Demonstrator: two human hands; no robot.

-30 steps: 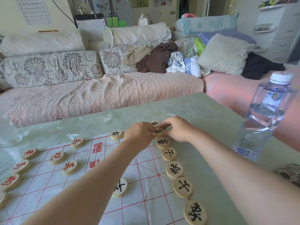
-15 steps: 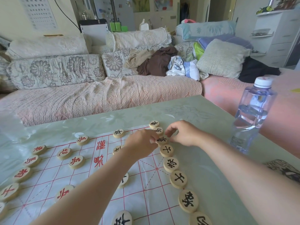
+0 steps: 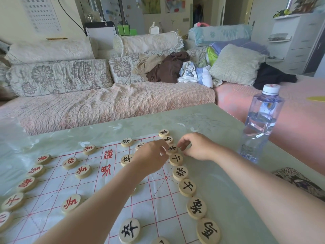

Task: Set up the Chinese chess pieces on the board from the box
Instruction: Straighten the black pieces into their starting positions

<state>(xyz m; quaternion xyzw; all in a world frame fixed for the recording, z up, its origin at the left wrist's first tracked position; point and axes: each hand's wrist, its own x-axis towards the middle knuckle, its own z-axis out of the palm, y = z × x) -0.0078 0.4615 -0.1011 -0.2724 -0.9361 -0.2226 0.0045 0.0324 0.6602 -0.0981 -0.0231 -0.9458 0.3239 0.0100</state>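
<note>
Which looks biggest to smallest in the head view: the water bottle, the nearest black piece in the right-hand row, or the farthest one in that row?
1. water bottle
2. nearest black piece
3. farthest black piece
The two pieces may well match in true size; the near one probably looks larger only because it is closer to the camera.

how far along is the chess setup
Mostly done: a black row runs down the board's right edge, red pieces sit on the left. In hand: left hand and right hand meet at one black piece in that row. Left: can't tell; board's near end is cut off.
</note>
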